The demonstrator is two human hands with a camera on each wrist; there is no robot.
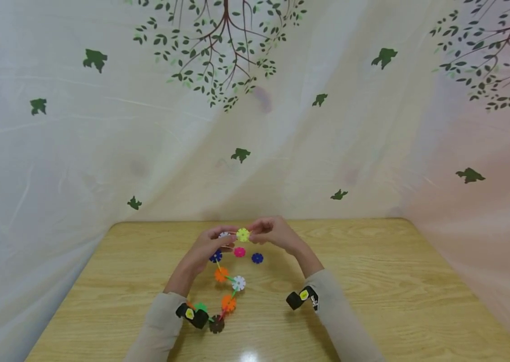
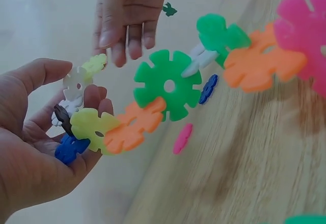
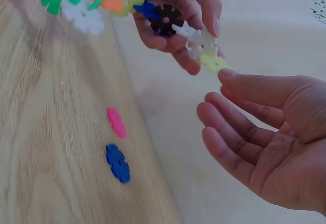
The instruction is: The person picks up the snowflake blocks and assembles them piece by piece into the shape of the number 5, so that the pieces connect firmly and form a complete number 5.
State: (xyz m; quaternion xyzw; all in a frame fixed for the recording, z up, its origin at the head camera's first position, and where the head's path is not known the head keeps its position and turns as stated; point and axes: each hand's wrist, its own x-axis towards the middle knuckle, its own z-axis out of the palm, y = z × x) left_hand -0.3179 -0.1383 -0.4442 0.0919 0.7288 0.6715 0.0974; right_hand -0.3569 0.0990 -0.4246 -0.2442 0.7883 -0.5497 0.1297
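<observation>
A chain of interlocking plastic snowflake discs runs from my left hand (image 1: pixel 201 250) back toward the near side of the table. My left fingers and thumb hold its far end, around a white disc (image 3: pixel 202 46) and a dark brown disc (image 3: pixel 166 20). A pale yellow disc (image 1: pixel 243 235) is slotted onto that white one at the tip. My right hand (image 1: pixel 278 235) pinches the yellow disc's edge between thumb and index finger, the other fingers loosely bent. Further along the chain, the left wrist view shows an orange disc (image 2: pixel 133 127) and a green disc (image 2: pixel 162 84).
Two loose discs lie on the wooden table (image 1: pixel 372 291) just below the hands: a pink disc (image 1: pixel 239 252) and a dark blue disc (image 1: pixel 257 258). Behind the table's far edge hangs a pale curtain (image 1: pixel 282 166) printed with leaves and branches.
</observation>
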